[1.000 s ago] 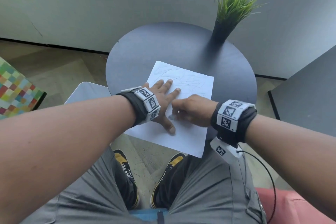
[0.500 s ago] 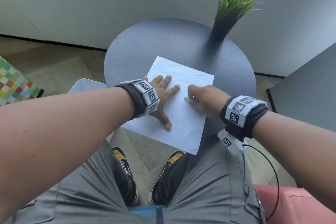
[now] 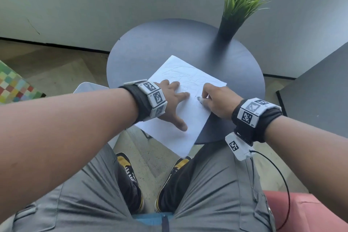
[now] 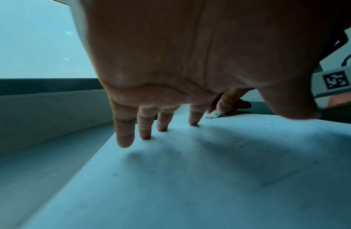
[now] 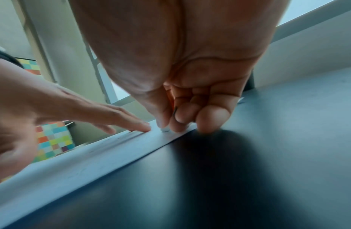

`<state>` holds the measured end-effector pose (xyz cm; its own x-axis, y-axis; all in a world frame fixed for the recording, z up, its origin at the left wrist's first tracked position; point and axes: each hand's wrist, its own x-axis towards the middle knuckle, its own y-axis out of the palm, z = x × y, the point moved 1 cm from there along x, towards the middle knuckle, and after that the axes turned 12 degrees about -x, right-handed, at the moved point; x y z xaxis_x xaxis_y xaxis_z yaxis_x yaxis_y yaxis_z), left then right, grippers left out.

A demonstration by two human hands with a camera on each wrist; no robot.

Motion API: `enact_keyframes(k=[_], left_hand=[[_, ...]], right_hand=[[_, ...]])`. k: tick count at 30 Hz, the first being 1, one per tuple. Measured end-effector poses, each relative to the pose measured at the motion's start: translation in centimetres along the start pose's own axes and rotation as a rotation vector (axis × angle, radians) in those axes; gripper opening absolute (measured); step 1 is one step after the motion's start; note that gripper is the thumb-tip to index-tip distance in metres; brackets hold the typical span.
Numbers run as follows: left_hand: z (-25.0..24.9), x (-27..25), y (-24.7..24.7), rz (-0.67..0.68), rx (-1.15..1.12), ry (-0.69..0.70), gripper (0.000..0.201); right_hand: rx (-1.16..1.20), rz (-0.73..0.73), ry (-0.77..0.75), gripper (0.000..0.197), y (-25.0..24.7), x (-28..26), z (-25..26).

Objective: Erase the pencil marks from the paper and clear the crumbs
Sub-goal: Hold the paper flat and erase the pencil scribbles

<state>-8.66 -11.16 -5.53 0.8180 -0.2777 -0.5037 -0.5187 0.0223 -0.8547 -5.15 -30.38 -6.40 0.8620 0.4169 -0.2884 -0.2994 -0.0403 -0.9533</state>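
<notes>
A white sheet of paper (image 3: 185, 118) with faint pencil scribbles on its far half lies on a round dark table (image 3: 150, 51), its near corner hanging over the table's edge. My left hand (image 3: 174, 100) lies flat on the sheet with fingers spread, pressing it down; its fingertips (image 4: 145, 134) touch the paper (image 4: 210, 170). My right hand (image 3: 212, 100) pinches a small white eraser (image 3: 200, 99) and holds its tip on the sheet near the right edge. The eraser (image 4: 214, 115) also shows past my left fingers, and the eraser tip (image 5: 165, 129) peeks out under my right thumb.
A dark vase of green grass (image 3: 237, 11) stands at the table's far right. A dark surface (image 3: 316, 84) sits to the right, a chequered cushion (image 3: 13, 84) on the left, a red seat (image 3: 293, 211) at the lower right. My knees and shoes are below the table.
My right hand has slid the eraser rightward and farther up the sheet, away from my left hand. The left hand stays flat on the paper.
</notes>
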Motion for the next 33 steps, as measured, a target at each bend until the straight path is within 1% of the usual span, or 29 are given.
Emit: enact_keyframes(k=[1, 3, 4, 5, 6, 8, 9, 10, 11, 12, 14, 15, 16, 17, 19, 20, 21, 22, 24, 25, 26, 28, 29, 30, 31, 33], left_hand=[[-0.1, 0.0, 0.5, -0.008, -0.014, -0.004, 0.121], [-0.1, 0.2, 1.2, -0.020, -0.019, 0.002, 0.132], [0.0, 0.3, 1.4, -0.023, -0.017, 0.005, 0.136], [0.1, 0.3, 1.4, -0.021, -0.015, 0.007, 0.137], [0.3, 0.3, 1.4, -0.015, -0.012, 0.009, 0.138], [0.8, 0.3, 1.4, -0.010, -0.003, 0.018, 0.138], [1.0, 0.2, 1.4, -0.009, 0.001, 0.022, 0.138], [1.2, 0.2, 1.5, -0.007, 0.000, 0.024, 0.139], [1.3, 0.2, 1.5, -0.003, -0.005, 0.023, 0.139], [1.3, 0.1, 1.6, 0.004, -0.012, 0.021, 0.140], [1.2, 0.1, 1.5, 0.021, -0.021, 0.018, 0.141], [1.1, 0.1, 1.3, 0.029, -0.025, 0.017, 0.141], [1.1, 0.1, 1.2, 0.036, -0.034, 0.017, 0.141], [1.1, 0.2, 1.1, 0.039, -0.045, 0.015, 0.140], [1.3, 0.3, 1.0, 0.040, -0.052, 0.010, 0.140], [1.4, 0.4, 1.0, 0.042, -0.051, 0.008, 0.140], [1.4, 0.4, 1.0, 0.043, -0.051, 0.005, 0.140], [1.4, 0.5, 1.1, 0.047, -0.053, 0.002, 0.141], [1.4, 0.4, 1.2, 0.051, -0.051, 0.005, 0.141], [1.4, 0.4, 1.2, 0.049, -0.051, 0.008, 0.141], [1.4, 0.5, 1.2, 0.044, -0.055, 0.010, 0.140], [1.5, 0.5, 1.3, 0.034, -0.058, 0.008, 0.140], [1.5, 0.5, 1.3, 0.034, -0.053, 0.006, 0.140], [1.5, 0.5, 1.3, 0.037, -0.051, 0.004, 0.140], [1.5, 0.5, 1.3, 0.039, -0.053, 0.003, 0.141], [1.5, 0.5, 1.4, 0.040, -0.053, 0.003, 0.141]], right_hand=[[-0.016, 0.013, -0.071, 0.025, 0.0, -0.5, 0.6], [-0.085, 0.094, -0.262, 0.026, 0.4, -1.7, 2.4], [-0.107, 0.132, -0.327, 0.026, 0.6, -2.1, 3.0], [-0.115, 0.134, -0.336, 0.026, 0.6, -2.0, 3.0], [-0.101, 0.103, -0.285, 0.026, 0.6, -1.5, 2.7], [-0.086, 0.015, -0.078, 0.025, 0.1, 0.1, 1.3], [-0.095, -0.019, -0.001, 0.026, 0.1, 0.5, 0.9], [-0.118, -0.035, 0.010, 0.027, 0.2, 0.5, 1.0], [-0.139, -0.043, -0.050, 0.027, 0.4, 0.1, 1.5], [-0.144, -0.038, -0.154, 0.028, 0.7, -0.4, 2.3], [-0.131, 0.047, -0.396, 0.027, 1.2, -1.9, 4.1], [-0.127, 0.092, -0.439, 0.027, 1.1, -2.1, 4.2], [-0.122, 0.100, -0.408, 0.027, 0.9, -1.6, 3.9], [-0.118, 0.072, -0.302, 0.028, 0.6, -0.7, 3.3], [-0.130, -0.026, -0.030, 0.029, 0.0, 0.6, 2.1], [-0.138, -0.051, 0.022, 0.028, 0.0, 0.5, 2.0], [-0.151, -0.056, -0.024, 0.027, 0.1, 0.0, 2.5], [-0.150, -0.028, -0.130, 0.028, 0.4, -0.5, 3.3], [-0.116, 0.103, -0.385, 0.026, 1.0, -2.1, 4.9], [-0.101, 0.141, -0.416, 0.023, 0.9, -2.2, 4.9], [-0.098, 0.117, -0.360, 0.021, 0.6, -1.5, 4.6], [-0.092, 0.009, -0.081, 0.021, 0.1, 0.6, 3.0], [-0.103, -0.024, 0.021, 0.023, 0.1, 1.0, 2.7], [-0.123, -0.039, 0.025, 0.024, 0.1, 0.7, 3.0], [-0.140, -0.036, -0.057, 0.024, 0.4, 0.2, 3.7], [-0.122, 0.055, -0.309, 0.024, 1.0, -1.6, 5.3]])
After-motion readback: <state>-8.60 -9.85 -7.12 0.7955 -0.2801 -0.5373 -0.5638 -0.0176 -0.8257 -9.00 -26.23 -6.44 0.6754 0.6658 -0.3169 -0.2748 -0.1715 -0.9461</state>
